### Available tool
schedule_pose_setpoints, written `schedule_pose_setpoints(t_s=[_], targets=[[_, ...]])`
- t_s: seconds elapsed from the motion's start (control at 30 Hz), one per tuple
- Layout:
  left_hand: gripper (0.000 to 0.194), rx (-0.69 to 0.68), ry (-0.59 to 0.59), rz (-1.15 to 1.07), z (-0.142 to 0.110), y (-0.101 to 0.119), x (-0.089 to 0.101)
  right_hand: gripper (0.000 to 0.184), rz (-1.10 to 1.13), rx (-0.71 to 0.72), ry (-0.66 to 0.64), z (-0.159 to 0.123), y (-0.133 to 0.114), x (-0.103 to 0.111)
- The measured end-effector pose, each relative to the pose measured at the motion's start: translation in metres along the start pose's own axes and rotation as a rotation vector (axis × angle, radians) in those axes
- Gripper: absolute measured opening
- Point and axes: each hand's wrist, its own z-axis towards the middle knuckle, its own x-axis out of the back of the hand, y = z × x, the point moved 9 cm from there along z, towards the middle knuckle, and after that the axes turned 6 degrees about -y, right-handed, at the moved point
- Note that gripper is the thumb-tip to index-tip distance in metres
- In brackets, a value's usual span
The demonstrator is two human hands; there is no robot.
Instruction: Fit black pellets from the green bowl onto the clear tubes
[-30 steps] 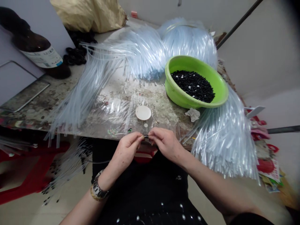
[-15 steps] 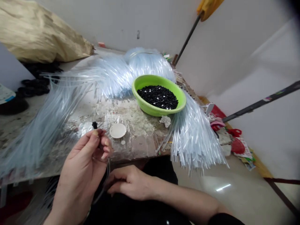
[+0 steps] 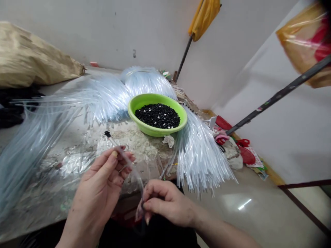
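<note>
My left hand (image 3: 103, 175) pinches a clear plastic tube (image 3: 132, 166) between thumb and fingers. A small black fitting (image 3: 107, 134) sits on the tube's upper end, beyond my fingertips. From there the tube bends down to my right hand (image 3: 168, 203), whose thumb and fingers are closed on its lower part. Below that hand the tube is blurred against dark clothing. Beyond my hands, a green basin (image 3: 158, 131) holds many small black pieces (image 3: 157, 115) with some white bits among them.
Bundles of clear tubes lie behind the basin (image 3: 150, 81), along the left (image 3: 33, 148) and over the table's right edge (image 3: 204, 155). Crumpled white paper (image 3: 169, 140) lies by the basin. A beige sack (image 3: 33, 55) rests at the back left; a dark pole (image 3: 279, 94) slants at right.
My right hand has risen and now grips the tube to the right of my left hand. More tube shows above my left fingers. The camera view has shifted right; the white disc is out of sight.
</note>
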Motion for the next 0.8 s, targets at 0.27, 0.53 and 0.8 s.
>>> schedule_pose_setpoints(t_s=[0.27,0.53,0.8], targets=[[0.049,0.252,-0.008,0.221,-0.007,-0.048,0.023,0.008,-0.392,0.323,0.528,-0.067,-0.125,0.117],[0.052,0.383,0.008,0.306,-0.014,-0.074,0.066,0.014,-0.702,0.394,0.884,-0.081,-0.228,0.233],[0.054,0.410,0.003,0.352,-0.030,-0.086,0.079,0.015,-1.161,0.104,1.113,-0.013,-0.232,0.345]])
